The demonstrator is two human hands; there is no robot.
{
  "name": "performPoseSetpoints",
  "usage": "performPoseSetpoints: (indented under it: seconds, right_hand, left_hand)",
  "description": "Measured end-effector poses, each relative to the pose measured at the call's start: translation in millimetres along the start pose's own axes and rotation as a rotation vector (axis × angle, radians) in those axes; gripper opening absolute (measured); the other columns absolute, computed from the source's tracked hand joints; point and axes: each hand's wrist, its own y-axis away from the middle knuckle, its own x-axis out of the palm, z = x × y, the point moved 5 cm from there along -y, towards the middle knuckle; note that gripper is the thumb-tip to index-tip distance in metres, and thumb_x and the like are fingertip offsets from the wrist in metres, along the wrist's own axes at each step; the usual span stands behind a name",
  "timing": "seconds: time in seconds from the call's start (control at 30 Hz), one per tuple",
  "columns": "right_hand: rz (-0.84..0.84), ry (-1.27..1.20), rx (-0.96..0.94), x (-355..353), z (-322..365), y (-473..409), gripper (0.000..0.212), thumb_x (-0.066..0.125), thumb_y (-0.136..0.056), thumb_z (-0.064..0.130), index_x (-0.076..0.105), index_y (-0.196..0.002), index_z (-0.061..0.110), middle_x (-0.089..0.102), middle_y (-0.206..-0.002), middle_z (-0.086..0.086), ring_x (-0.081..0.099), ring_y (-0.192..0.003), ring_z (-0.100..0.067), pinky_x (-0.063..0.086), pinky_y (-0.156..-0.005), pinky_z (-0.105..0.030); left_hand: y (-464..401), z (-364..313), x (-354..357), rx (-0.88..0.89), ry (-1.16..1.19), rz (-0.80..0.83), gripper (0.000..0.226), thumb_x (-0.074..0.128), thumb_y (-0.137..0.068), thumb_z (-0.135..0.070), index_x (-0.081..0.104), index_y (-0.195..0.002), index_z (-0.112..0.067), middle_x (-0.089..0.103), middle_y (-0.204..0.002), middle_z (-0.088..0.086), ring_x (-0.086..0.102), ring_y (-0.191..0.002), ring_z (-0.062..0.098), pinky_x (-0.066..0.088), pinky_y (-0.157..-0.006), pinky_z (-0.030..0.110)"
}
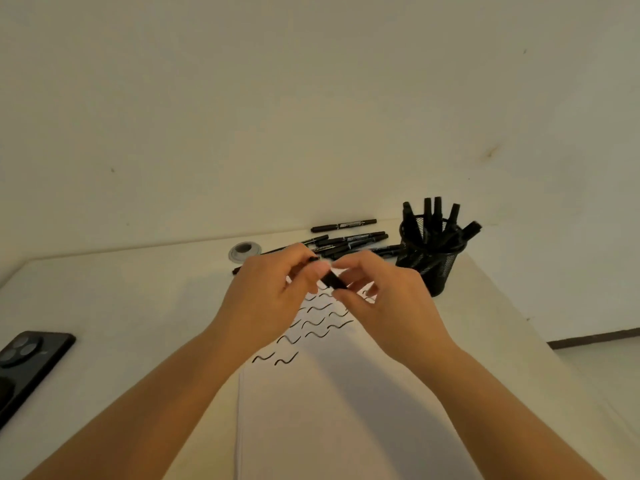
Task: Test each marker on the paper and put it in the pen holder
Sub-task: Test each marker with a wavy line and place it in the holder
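Both hands meet above the white paper [346,393], which carries several black wavy test marks [313,323]. My left hand [273,296] grips a black marker [332,278] by its body. My right hand [384,299] pinches the marker's other end, where a short black piece shows between the fingers. Whether that piece is the cap I cannot tell. A black mesh pen holder [431,261] stands to the right with several black markers upright in it. Several loose black markers [346,239] lie in a pile on the table behind my hands.
A black phone [27,362] lies at the table's left edge. A round grey cable grommet [244,251] sits in the table near the back. A pale wall rises right behind the table. The table's right edge drops off past the holder.
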Motion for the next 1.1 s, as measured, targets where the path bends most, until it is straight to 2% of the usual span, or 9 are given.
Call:
performPoseSetpoints:
  seconds: [0.07,0.17,0.27,0.4,0.5,0.63,0.73,0.87,1.1]
  right_hand:
    - [-0.086,0.008,0.018,-21.9,-9.2,-7.2,0.031,0.067,-0.081,0.02,0.057,-0.109,0.03,0.06,-0.077,0.023,0.058,-0.073,0.007,0.047,-0.07,-0.018]
    - [-0.236,-0.071,0.065,-60.1,-23.6,-20.8,0.044,0.065,-0.083,0.015,0.047,-0.117,0.035,0.059,-0.082,0.024,0.058,-0.082,0.009,0.044,-0.066,-0.01]
    - [-0.384,-0.101,0.067,-93.3,-33.0,-30.9,0.055,0.064,-0.083,0.014,0.037,-0.123,0.041,0.056,-0.085,0.023,0.059,-0.081,0.006,0.045,-0.063,-0.011]
    - [-0.501,-0.132,0.074,-117.3,-47.4,-37.7,0.061,0.06,-0.086,0.014,0.029,-0.123,0.05,0.055,-0.088,0.02,0.058,-0.083,0.009,0.048,-0.057,-0.007]
    - [-0.5,-0.113,0.103,-118.0,-61.5,-40.8,0.057,0.059,-0.087,0.013,0.032,-0.122,0.049,0.054,-0.09,0.021,0.056,-0.084,0.013,0.043,-0.054,-0.002]
    - [-0.446,-0.021,0.139,-104.9,-76.5,-39.8,0.051,0.059,-0.087,0.013,0.038,-0.121,0.045,0.053,-0.086,0.024,0.058,-0.08,0.006,0.047,-0.06,-0.012]
    - [-0.412,0.026,0.15,-95.2,-83.1,-38.6,0.043,0.058,-0.087,0.015,0.044,-0.12,0.039,0.054,-0.082,0.023,0.06,-0.079,-0.002,0.051,-0.071,-0.025]
    - [-0.367,0.129,0.12,-85.0,-83.9,-38.1,0.025,0.054,-0.09,0.019,0.056,-0.114,0.025,0.06,-0.081,0.014,0.061,-0.075,-0.012,0.053,-0.071,-0.031]
    - [-0.328,0.347,-0.033,-78.3,-72.3,-37.3,0.017,0.06,-0.085,0.012,0.072,-0.097,0.015,0.072,-0.079,0.0,0.063,-0.068,-0.021,0.043,-0.067,-0.031]
  left_hand:
    - [-15.2,-0.1,2.8,-0.03,0.071,-0.016,0.028,0.035,-0.092,-0.049,0.055,-0.074,-0.04,0.063,-0.072,-0.027,0.058,-0.065,0.002,0.042,-0.059,0.013]
    - [-47.5,16.9,16.1,-0.116,0.007,0.023,0.021,0.04,-0.094,-0.037,0.055,-0.079,-0.04,0.064,-0.072,-0.018,0.06,-0.07,0.004,0.047,-0.065,0.026]
    - [-83.4,45.6,36.6,-0.203,-0.175,0.131,0.012,0.045,-0.093,-0.032,0.057,-0.093,-0.032,0.065,-0.094,-0.01,0.056,-0.075,0.007,0.045,-0.068,0.027]
    - [-116.3,78.3,63.3,-0.228,-0.337,0.3,0.022,0.046,-0.093,-0.03,0.058,-0.11,-0.022,0.062,-0.112,0.0,0.055,-0.094,0.015,0.045,-0.08,0.029]
    - [-129.8,89.4,78.9,-0.193,-0.432,0.371,0.025,0.046,-0.094,-0.029,0.057,-0.114,-0.02,0.06,-0.117,0.003,0.055,-0.102,0.02,0.046,-0.086,0.034]
    - [-140.6,97.4,95.1,-0.166,-0.508,0.416,0.028,0.045,-0.094,-0.03,0.055,-0.119,-0.02,0.057,-0.122,0.004,0.053,-0.108,0.023,0.045,-0.091,0.038]
    - [-143.6,98.8,103.8,-0.154,-0.547,0.417,0.027,0.045,-0.094,-0.031,0.056,-0.116,-0.02,0.058,-0.119,0.004,0.054,-0.105,0.023,0.046,-0.086,0.036]
    - [-146.0,102.1,107.9,-0.185,-0.544,0.351,0.022,0.049,-0.092,-0.034,0.06,-0.107,-0.022,0.063,-0.111,0.002,0.057,-0.097,0.021,0.047,-0.078,0.033]
    - [-147.8,107.4,117.2,-0.234,-0.567,0.378,0.025,0.052,-0.09,-0.034,0.059,-0.111,-0.02,0.061,-0.111,0.004,0.057,-0.098,0.022,0.047,-0.077,0.034]
